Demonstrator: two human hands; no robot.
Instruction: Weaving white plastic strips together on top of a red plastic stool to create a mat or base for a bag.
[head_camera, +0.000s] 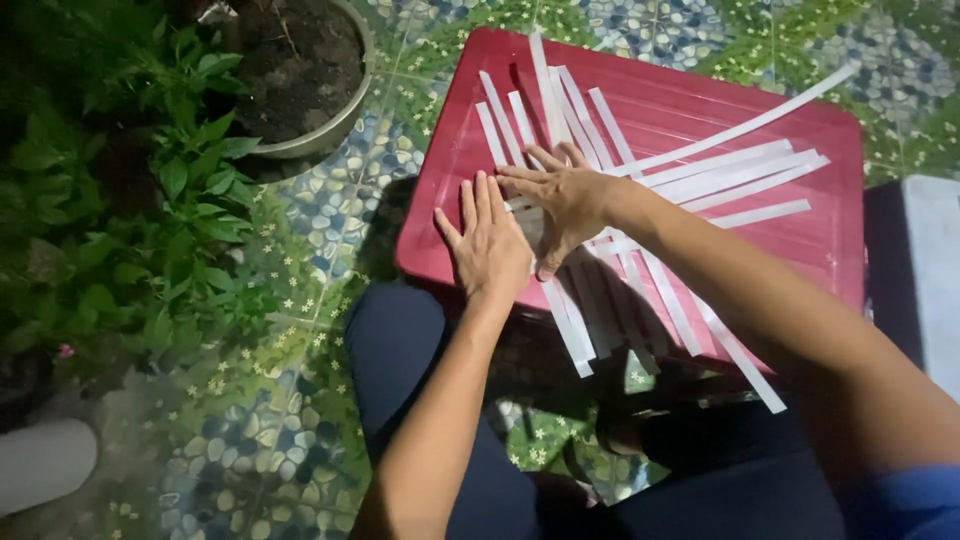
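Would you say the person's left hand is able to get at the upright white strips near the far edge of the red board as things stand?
Probably yes. The left hand lies flat on the red board just below those white strips, with only bare board between; the right hand sits beside it, not across that path.

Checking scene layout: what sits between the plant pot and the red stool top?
In the head view, only patterned floor tile lies between the plant pot and the red stool top; no white strips reach that gap.

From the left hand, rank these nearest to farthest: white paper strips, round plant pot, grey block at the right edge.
1. White paper strips: under the left hand, on the red board.
2. Round plant pot: upper left, on the floor.
3. Grey block: far right edge.
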